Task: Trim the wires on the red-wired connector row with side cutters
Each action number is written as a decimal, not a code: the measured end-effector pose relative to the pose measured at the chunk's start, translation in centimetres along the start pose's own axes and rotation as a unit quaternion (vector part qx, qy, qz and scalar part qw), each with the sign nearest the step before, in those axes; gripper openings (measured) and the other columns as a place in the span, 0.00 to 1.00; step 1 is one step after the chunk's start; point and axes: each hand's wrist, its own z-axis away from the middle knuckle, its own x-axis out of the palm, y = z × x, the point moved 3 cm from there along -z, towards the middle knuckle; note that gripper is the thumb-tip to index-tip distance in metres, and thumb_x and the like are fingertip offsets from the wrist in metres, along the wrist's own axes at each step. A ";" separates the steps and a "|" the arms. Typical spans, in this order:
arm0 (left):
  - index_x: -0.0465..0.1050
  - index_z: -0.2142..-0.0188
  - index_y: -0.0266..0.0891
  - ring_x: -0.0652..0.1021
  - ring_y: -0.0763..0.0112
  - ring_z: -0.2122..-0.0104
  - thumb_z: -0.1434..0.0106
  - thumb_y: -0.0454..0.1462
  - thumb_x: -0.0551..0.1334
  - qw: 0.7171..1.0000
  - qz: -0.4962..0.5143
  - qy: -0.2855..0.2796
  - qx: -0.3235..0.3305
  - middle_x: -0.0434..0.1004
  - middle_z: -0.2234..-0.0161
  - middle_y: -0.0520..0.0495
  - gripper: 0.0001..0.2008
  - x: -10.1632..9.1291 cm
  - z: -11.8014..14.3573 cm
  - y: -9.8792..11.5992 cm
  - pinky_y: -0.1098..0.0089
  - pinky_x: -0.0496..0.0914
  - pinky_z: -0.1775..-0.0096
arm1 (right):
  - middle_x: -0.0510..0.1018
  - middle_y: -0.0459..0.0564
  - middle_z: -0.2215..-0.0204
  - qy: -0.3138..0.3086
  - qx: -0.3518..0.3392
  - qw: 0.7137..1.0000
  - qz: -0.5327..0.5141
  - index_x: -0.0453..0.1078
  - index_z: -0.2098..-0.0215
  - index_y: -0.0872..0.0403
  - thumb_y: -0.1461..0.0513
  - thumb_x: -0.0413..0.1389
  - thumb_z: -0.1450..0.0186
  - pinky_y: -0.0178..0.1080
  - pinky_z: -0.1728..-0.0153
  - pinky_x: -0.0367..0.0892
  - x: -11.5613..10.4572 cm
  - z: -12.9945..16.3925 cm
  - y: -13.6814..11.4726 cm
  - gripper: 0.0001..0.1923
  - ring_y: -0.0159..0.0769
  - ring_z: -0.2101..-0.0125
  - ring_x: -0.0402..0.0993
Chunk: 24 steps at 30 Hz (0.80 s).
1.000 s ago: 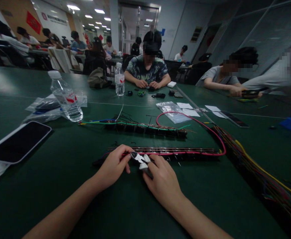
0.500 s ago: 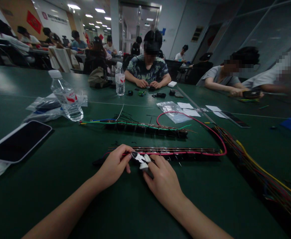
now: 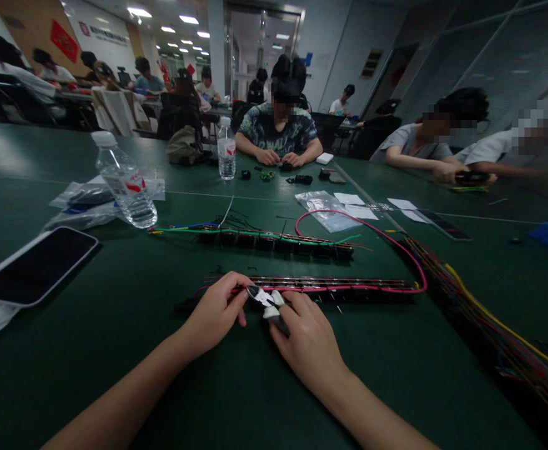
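Observation:
My right hand point(image 3: 309, 331) is wrapped round the white and grey handles of a pair of diagonal cutters point(image 3: 264, 300). Their dark jaws point left, to the fingertips of my left hand point(image 3: 220, 312). Thumb and forefinger of that left hand are pinched together at the jaw tips; what they hold is too small or hidden to make out. Just behind both hands lies a long black strip with a red wire point(image 3: 363, 289) along it, partly covered by my fingers. Farther back is a second black strip with a green wire point(image 3: 274, 239) and loose black tie ends.
A phone point(image 3: 37, 265) and a tilted water bottle point(image 3: 126, 181) are at left, beside plastic bags. A thick wire bundle point(image 3: 490, 325) runs down the right side. Papers point(image 3: 356, 209) and a clear bag point(image 3: 325, 212) lie beyond the strips. Other people work across the table.
My hands and the cutters stay almost where they were. At the far right, a co-worker's arm has shifted slightly.

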 end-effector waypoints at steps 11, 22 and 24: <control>0.68 0.57 0.39 0.76 0.74 0.78 0.32 0.38 0.53 1.000 -0.006 -0.002 0.000 0.72 0.64 0.50 0.08 0.0 0.1 0.1 0.69 0.71 0.71 | 0.73 0.55 0.59 -0.022 0.009 0.999 -0.023 0.70 0.65 0.56 0.68 0.57 0.40 0.46 0.59 0.69 0.0 -0.2 0.0 0.04 0.44 0.59 0.69; 0.67 0.57 0.39 0.76 0.74 0.78 0.31 0.37 0.53 1.000 -0.006 -0.006 -0.005 0.71 0.65 0.51 0.08 0.0 0.1 0.3 0.69 0.71 0.70 | 0.72 0.58 0.56 -0.024 0.019 0.999 -0.024 0.71 0.64 0.56 0.68 0.56 0.41 0.48 0.57 0.69 -0.3 -0.1 0.0 0.06 0.47 0.56 0.68; 0.67 0.58 0.38 0.76 0.74 0.78 0.32 0.37 0.53 1.000 -0.006 -0.007 -0.004 0.71 0.65 0.51 0.07 0.0 0.1 0.4 0.69 0.70 0.70 | 0.72 0.58 0.56 -0.021 0.017 0.999 -0.025 0.71 0.64 0.56 0.68 0.56 0.41 0.49 0.57 0.69 -0.2 -0.1 0.0 0.06 0.47 0.55 0.68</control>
